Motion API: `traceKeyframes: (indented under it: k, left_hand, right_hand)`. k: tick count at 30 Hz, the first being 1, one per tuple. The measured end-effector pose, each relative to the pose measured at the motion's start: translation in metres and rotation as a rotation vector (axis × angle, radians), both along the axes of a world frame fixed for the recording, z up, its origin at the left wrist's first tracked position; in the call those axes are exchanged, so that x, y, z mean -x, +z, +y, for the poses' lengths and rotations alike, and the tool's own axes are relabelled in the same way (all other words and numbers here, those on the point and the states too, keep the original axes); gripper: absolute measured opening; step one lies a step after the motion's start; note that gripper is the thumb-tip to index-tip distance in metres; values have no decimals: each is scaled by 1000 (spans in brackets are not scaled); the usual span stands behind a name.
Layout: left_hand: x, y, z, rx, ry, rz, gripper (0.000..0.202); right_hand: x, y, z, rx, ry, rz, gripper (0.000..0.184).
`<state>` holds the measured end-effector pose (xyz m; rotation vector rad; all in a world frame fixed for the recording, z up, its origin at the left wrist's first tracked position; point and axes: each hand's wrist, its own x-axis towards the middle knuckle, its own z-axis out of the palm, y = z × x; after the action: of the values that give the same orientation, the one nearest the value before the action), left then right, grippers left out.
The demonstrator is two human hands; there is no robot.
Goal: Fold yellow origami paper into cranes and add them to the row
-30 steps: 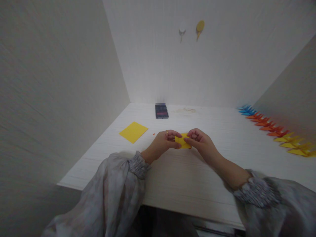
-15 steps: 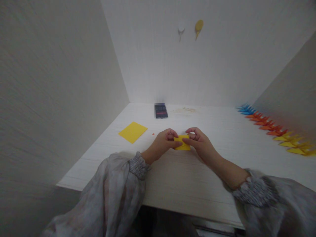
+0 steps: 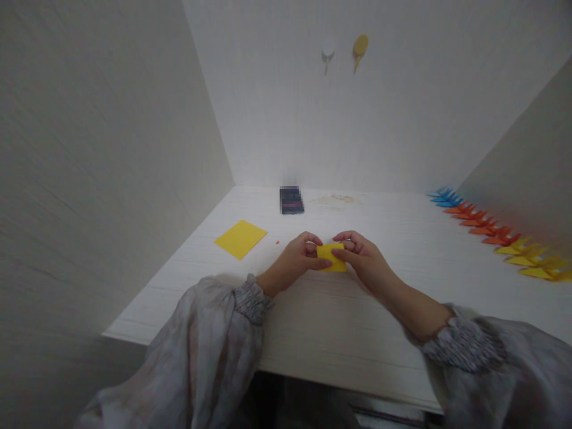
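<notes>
A small folded piece of yellow paper (image 3: 336, 264) is held between my two hands over the middle of the white table. My left hand (image 3: 300, 257) grips its left side, thumb on the front face and fingers curled behind. From the other side, my right hand (image 3: 363, 257) pinches it, with the thumb lying across its upper part and the index finger arched above the top edge. What the fingers do behind the paper is hidden. A flat yellow paper square (image 3: 241, 239) lies to the left of my left hand.
Along the right side runs a row of folded paper cranes, blue (image 3: 447, 198), orange-red (image 3: 486, 227) and yellow (image 3: 529, 260). A dark blurred object (image 3: 291, 201) lies near the back wall. A tiny orange scrap (image 3: 277, 242) sits beside the square. Two hooks (image 3: 360, 46) are on the wall.
The folded yellow paper and both hands have shifted very slightly to the right. My left thumb lies a little lower on the paper. The other things have stayed in place.
</notes>
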<state>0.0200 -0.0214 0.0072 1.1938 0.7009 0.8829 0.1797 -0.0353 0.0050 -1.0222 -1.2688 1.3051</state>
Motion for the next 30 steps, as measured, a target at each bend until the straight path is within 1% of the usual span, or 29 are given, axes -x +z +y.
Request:
traceKeyframes:
  k: [4, 14, 23, 30]
  left_hand:
    - [0, 0, 0, 34, -25, -34, 45]
    - [1, 2, 0, 72, -76, -96, 48]
    - [2, 6, 0, 115, -133, -142, 50]
    - [4, 11, -3, 156, -126, -132, 49]
  right_hand:
    - [-1, 0, 1, -3, 10, 63, 24]
    - [-4, 2, 1, -2, -39, 137, 25]
    - [-7, 4, 3, 28, -74, 120, 33]
    - [-8, 7, 3, 36, -78, 126, 35]
